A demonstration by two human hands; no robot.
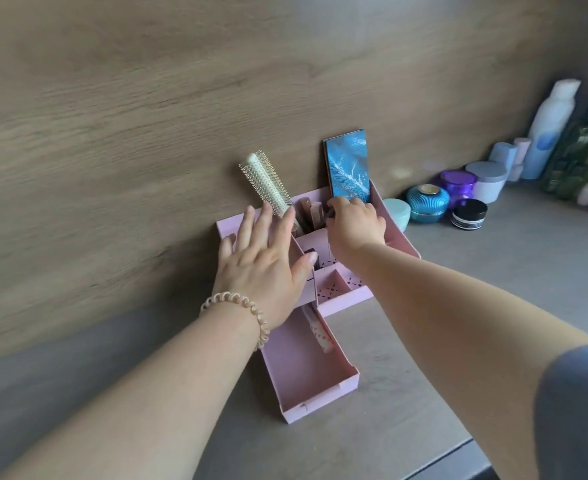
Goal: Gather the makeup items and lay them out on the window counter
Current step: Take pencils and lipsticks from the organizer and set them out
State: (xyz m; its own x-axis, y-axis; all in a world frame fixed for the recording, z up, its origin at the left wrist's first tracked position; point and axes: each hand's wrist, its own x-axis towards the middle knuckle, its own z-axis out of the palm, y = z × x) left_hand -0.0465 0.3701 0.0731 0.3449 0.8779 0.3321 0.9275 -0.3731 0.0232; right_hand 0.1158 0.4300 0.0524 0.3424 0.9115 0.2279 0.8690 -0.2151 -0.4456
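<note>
Gathering is underway: her right hand pinches a dark stick in the pink organizer's far compartment (beside the blue palette), left hand spread flat steadying it; next, lift out.

We take this for a home dressing or vanity corner. A grey worktop runs along a wood-grain wall panel, and against that panel, under our fingers, stands a pink organiser with open compartments and a drawer pulled out toward us. A round hairbrush stands just beyond the fingers. Further right of them, along the wall, sit cosmetic jars, a purple-lidded pot, a tall white spray bottle and a dark box, all personal-care goods.
</note>
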